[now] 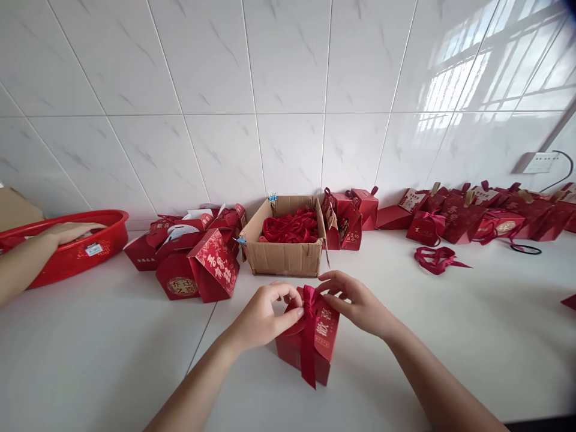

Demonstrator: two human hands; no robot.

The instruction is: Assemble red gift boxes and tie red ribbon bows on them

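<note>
A small red gift box (294, 351) with gold lettering stands on the white table in front of me. Around its top runs a dark red satin ribbon (308, 342), knotted at the upper edge, with one tail hanging down the near side. My left hand (270, 312) pinches the ribbon at the left of the knot, thumb and forefinger curled together. From the other side, my right hand (353, 300) has its thumb and forefinger closed at the ribbon by the box's top edge. The fingers partly hide the knot's loops.
Behind the gift box sits a cardboard box (283, 259) full of red ribbons. Folded red boxes (180, 255) stand left, and more gift boxes (463, 216) line the wall at right. A loose ribbon (436, 260) lies near them. Another person's hand (67, 233) reaches into a red plastic basket (114, 237).
</note>
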